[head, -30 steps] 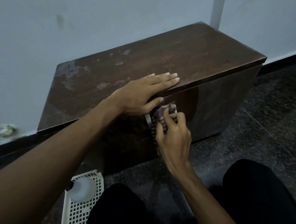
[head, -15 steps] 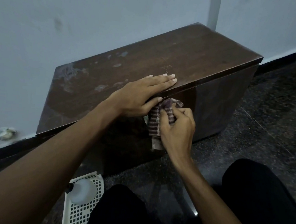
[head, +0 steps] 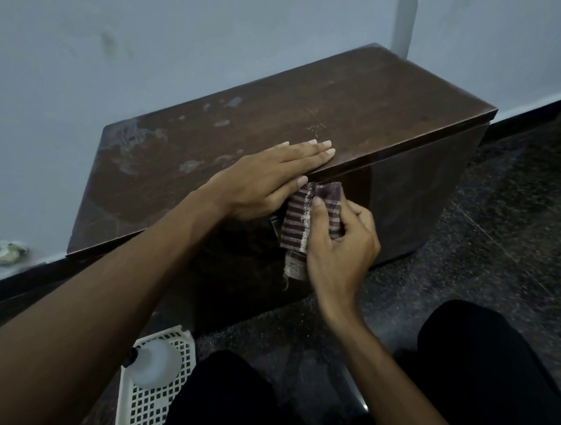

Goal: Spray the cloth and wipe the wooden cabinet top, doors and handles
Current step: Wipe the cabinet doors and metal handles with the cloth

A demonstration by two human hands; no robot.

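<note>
Low wooden cabinet (head: 312,115) against a pale wall (head: 152,37), on a dark speckled floor (head: 520,229).
The left hand (head: 264,181) lies flat, fingers straight, at the top's front edge; the right hand (head: 343,246) pinches the striped cloth (head: 300,220) against the cabinet front just below that edge.

The cabinet (head: 394,127), low and long in dark brown wood, stands against the wall across the middle of the frame. Its top bears pale smears toward the left end. The cloth (head: 297,213), folded and striped purple and white, hangs against the front just under the top's edge, pinched by the right hand (head: 339,249). A metal handle (head: 274,227) shows at the cloth's left. A white bottle (head: 155,363) is at lower left.
</note>
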